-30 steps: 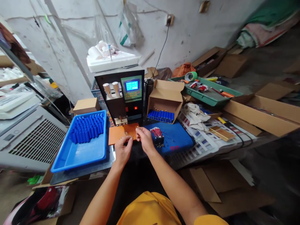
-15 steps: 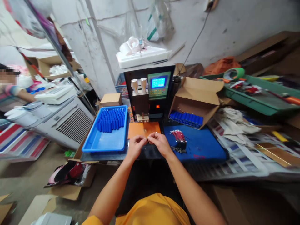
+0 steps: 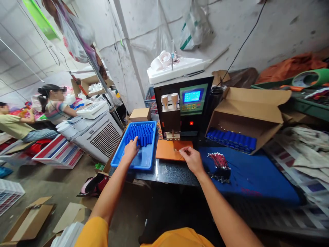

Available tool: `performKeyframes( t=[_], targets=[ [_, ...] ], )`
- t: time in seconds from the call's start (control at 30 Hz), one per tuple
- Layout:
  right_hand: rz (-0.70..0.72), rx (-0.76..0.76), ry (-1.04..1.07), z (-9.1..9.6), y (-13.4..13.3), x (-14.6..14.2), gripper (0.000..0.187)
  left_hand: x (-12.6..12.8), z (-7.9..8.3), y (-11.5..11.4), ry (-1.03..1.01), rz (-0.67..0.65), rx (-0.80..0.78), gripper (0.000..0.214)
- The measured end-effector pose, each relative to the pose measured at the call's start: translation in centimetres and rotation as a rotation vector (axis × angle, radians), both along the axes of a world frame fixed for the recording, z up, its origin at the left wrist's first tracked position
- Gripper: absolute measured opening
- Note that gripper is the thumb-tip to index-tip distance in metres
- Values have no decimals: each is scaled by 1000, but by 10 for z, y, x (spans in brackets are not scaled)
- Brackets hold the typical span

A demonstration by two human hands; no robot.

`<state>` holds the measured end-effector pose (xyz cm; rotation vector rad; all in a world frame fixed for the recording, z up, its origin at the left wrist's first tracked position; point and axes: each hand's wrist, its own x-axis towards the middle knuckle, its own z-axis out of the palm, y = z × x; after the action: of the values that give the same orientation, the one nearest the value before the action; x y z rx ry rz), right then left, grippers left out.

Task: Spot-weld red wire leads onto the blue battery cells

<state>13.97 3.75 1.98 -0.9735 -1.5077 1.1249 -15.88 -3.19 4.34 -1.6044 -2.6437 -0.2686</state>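
Many blue cylinders stand upright in the blue tray, right at our left hand.
Our left index finger stretches over their near edge, long axes vertical beneath it; whether we grip one, we cannot tell. Our right hand, well apart, has its fingertips drawn together over the orange board, any small thing between them unclear. The tray's wall stands between cylinders and board; the black machine rises behind the board.
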Motion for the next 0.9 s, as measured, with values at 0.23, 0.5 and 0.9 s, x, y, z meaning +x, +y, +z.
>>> performKeyframes(
  t=[0.23, 0.5, 0.9],
  targets=[
    [6, 26, 2, -4, 2, 2, 37, 11, -6, 13, 81, 37, -164, 33],
    [14, -22, 96, -8, 3, -1, 31, 13, -9, -2, -480, -3, 439, 33],
    [-48, -199, 303, -4, 4, 3, 25, 146, -24, 35, -1204, -301, 638, 42]
  ],
)
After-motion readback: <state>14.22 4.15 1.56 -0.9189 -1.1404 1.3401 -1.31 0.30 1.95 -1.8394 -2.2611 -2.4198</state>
